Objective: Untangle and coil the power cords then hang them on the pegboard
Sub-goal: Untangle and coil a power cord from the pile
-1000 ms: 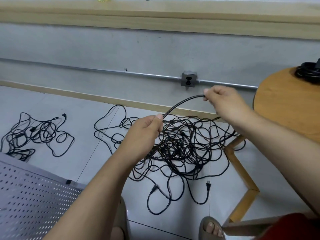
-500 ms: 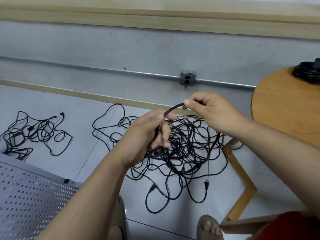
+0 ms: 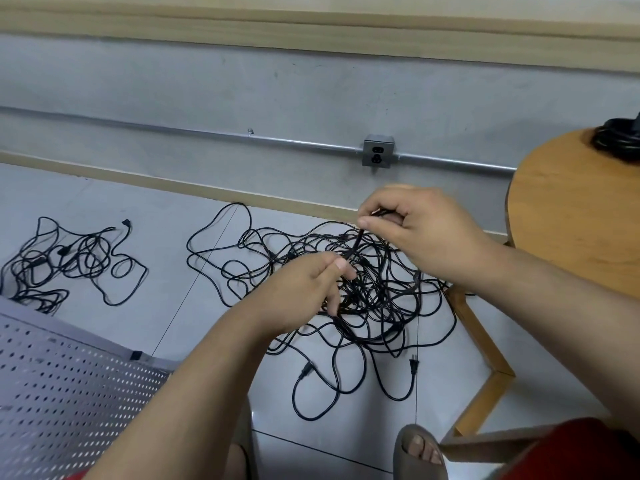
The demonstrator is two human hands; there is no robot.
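Head view: just above the big tangled pile of black power cords (image 3: 381,306) on the floor, the left hand (image 3: 304,289) and right hand (image 3: 426,233) each pinch one thin black cord (image 3: 354,249) — it runs between them. A grey metal pegboard (image 3: 52,393) lies left of the pile.

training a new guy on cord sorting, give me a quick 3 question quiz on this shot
1. True or false: the left hand and right hand hold one black cord between them.
2. Where does the coiled cord lie? A round wooden table B a drawer C a hook
3. How many cord tangles lie on the floor?
Key: 1 true. 2 A. 3 two, large tangle and small tangle.
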